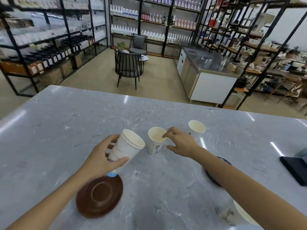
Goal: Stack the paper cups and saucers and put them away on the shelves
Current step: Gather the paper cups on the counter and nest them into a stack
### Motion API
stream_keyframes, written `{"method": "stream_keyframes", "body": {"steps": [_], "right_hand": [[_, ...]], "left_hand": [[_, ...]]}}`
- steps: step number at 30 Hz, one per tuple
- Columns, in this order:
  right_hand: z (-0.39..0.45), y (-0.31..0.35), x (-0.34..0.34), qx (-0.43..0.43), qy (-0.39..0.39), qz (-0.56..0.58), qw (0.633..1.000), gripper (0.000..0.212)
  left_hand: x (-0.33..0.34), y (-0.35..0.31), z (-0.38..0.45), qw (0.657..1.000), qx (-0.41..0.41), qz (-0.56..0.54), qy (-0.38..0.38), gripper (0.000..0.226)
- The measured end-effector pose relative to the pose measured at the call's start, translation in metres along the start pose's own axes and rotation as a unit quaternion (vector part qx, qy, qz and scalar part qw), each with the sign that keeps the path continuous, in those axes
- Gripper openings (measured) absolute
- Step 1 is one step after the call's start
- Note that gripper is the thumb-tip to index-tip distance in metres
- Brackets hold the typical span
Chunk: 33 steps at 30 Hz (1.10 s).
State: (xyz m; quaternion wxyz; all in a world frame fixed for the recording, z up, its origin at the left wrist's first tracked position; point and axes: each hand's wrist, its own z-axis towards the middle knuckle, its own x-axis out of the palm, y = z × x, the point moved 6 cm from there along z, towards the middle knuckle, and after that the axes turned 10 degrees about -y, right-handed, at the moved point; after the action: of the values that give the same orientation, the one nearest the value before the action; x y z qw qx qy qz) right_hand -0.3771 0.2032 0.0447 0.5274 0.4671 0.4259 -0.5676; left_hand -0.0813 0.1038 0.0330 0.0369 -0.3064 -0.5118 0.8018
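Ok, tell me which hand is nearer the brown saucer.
Left. The left hand holds a stacked paper cup tilted just above the brown saucer. The right hand is farther off to the right, fingers at the rim of the middle cup.

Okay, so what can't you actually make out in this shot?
All in the head view:
- Dark saucer: mostly hidden under the right forearm.
- Pale round item: cut off by the bottom edge and the arm.
- Held cup stack: the count is unclear; the left hand covers its base.
- Shelf bottle labels: blurred.
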Motion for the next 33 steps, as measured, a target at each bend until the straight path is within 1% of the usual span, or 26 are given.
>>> {"method": "stream_keyframes", "body": {"steps": [3, 6, 9, 12, 15, 18, 21, 27, 30, 33], "right_hand": [[0.005, -0.003, 0.009, -0.019, -0.007, 0.002, 1.0, 0.034], [0.006, -0.005, 0.013, -0.036, -0.013, 0.025, 0.999, 0.023], [0.004, -0.008, 0.01, -0.043, -0.02, 0.064, 0.997, 0.022], [-0.004, -0.012, -0.002, -0.045, -0.046, 0.104, 0.992, 0.022], [-0.015, -0.017, -0.021, -0.052, -0.061, 0.14, 0.987, 0.022], [-0.028, -0.021, -0.049, -0.067, -0.098, 0.154, 0.981, 0.021], [-0.042, -0.025, -0.082, -0.068, -0.143, 0.164, 0.974, 0.021], [-0.061, -0.033, -0.14, -0.052, -0.213, 0.198, 0.955, 0.02], [-0.071, -0.031, -0.155, -0.05, -0.232, 0.203, 0.95, 0.02], [-0.08, -0.028, -0.155, -0.059, -0.229, 0.201, 0.951, 0.02]], "left_hand": [[0.01, 0.006, -0.006, 0.999, -0.028, 0.006, -0.015, 0.073], [0.018, 0.008, -0.012, 0.998, -0.051, 0.021, -0.029, 0.067], [0.026, 0.008, -0.022, 0.996, -0.068, 0.031, -0.04, 0.067], [0.033, 0.007, -0.032, 0.995, -0.077, 0.039, -0.046, 0.07], [0.039, 0.007, -0.037, 0.995, -0.079, 0.05, -0.041, 0.072], [0.043, 0.006, -0.036, 0.995, -0.08, 0.058, -0.034, 0.073], [0.047, -0.001, -0.032, 0.995, -0.07, 0.061, -0.022, 0.074], [0.065, -0.031, -0.016, 0.998, -0.025, 0.055, -0.002, 0.074], [0.075, -0.051, -0.011, 0.999, 0.003, 0.052, 0.005, 0.072], [0.083, -0.07, -0.009, 0.999, 0.025, 0.04, 0.012, 0.07]]}}
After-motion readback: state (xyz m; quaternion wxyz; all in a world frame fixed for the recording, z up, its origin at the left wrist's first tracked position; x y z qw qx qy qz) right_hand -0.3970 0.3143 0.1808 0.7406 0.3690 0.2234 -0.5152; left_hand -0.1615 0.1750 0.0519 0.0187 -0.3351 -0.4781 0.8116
